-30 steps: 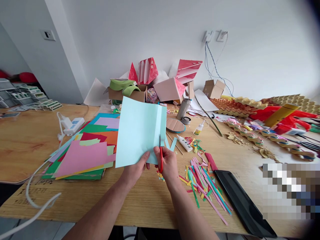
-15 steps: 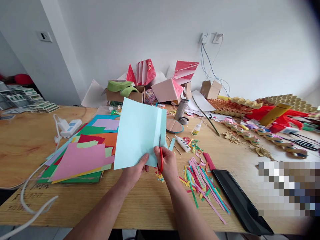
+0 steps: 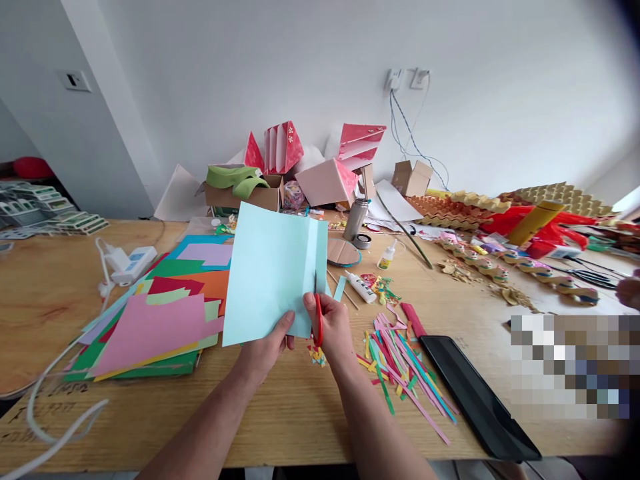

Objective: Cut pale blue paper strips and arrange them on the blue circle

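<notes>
While the left hand point(image 3: 270, 343) pinches the bottom edge of the blue sheet point(image 3: 265, 273), the right hand point(image 3: 335, 327) grips the red scissors point(image 3: 319, 320). The left thumb lies flat on the front of the sheet, and the other fingers go behind it. The sheet is up off the table point(image 3: 295, 413), tipped a bit, with most of it above the left hand. It is also up and to the left of the right hand. The right thumb sits by the scissors' handle, and the other fingers curl around it, close to the sheet's low right corner. A dark blade points up along the sheet, near its right side, just beside a pale stripe. I cannot tell how wide the blades are spread. The two hands are near each other. Little paper bits point(image 3: 317, 358) lie on the table below the right hand. To the right is a messy pile of thin strips point(image 3: 400, 367), just beside a black tray point(image 3: 480, 393). A white bottle point(image 3: 361, 287) lies on its side past the right hand. Over on the left is a stack of colored paper point(image 3: 155, 327).
</notes>
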A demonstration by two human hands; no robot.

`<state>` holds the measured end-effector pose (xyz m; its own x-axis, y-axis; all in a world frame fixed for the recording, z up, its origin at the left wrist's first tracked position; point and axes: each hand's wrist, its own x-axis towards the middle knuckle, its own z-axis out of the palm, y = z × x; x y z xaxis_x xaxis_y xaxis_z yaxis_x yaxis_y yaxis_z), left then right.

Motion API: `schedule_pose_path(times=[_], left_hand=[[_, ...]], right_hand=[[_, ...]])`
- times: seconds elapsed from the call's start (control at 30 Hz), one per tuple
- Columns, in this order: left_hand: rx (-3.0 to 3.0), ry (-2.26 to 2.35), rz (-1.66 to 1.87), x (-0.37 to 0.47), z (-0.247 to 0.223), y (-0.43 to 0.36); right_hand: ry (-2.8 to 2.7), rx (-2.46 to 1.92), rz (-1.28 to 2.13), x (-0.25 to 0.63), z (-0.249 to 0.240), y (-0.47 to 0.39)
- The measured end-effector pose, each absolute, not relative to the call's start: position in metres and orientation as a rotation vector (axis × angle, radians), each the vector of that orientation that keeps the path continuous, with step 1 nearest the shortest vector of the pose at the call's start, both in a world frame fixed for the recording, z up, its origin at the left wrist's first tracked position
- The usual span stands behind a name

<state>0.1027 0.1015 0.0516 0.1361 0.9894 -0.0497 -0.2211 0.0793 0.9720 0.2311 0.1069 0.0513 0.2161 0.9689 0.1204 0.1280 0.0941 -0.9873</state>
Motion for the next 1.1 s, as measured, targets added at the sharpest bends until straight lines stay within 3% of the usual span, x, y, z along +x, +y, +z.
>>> schedule_pose_path(times=[1.1], left_hand=[[0.987,0.969,1.151,0.1026,0.0512,0.1023]], right_hand=[[-1.171,-1.298,0.893,0.2309,0.0541,0.1074]])
